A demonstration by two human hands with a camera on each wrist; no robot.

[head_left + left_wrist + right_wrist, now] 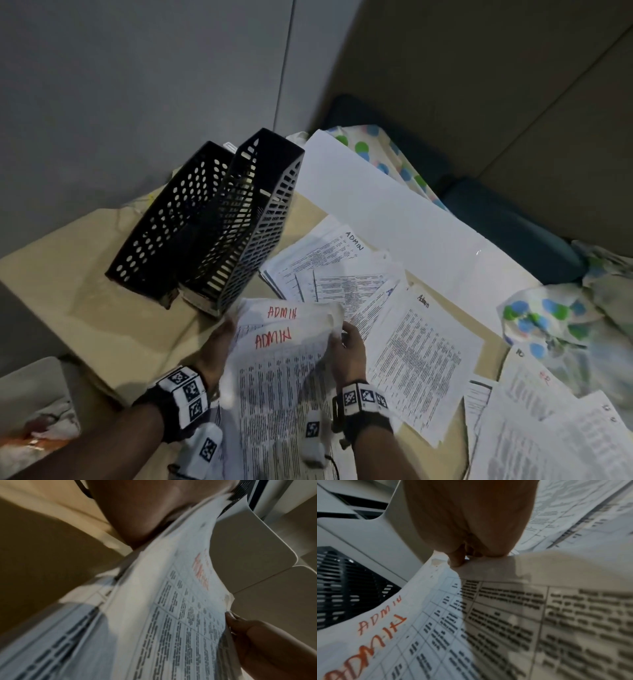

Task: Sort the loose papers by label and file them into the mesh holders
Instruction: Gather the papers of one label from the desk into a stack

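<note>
Both hands hold a small stack of printed sheets marked ADMIN in red (279, 342) just in front of two black mesh holders (212, 219). My left hand (219, 342) grips the stack's left edge, and my right hand (346, 346) pinches its top right corner. In the right wrist view the fingertips (458, 561) pinch the corner of the ADMIN sheets (388, 623), with a mesh holder (342, 585) at the left. In the left wrist view the stack (171, 601) is blurred, and the right hand (254, 635) holds its far edge.
More printed sheets labelled Admin (411, 349) lie spread over the beige table (85, 291) to the right. A long blank white sheet (394, 212) lies behind them. Dotted cloth (548, 318) bunches at the right edge. Other papers (548, 428) overlap at the lower right.
</note>
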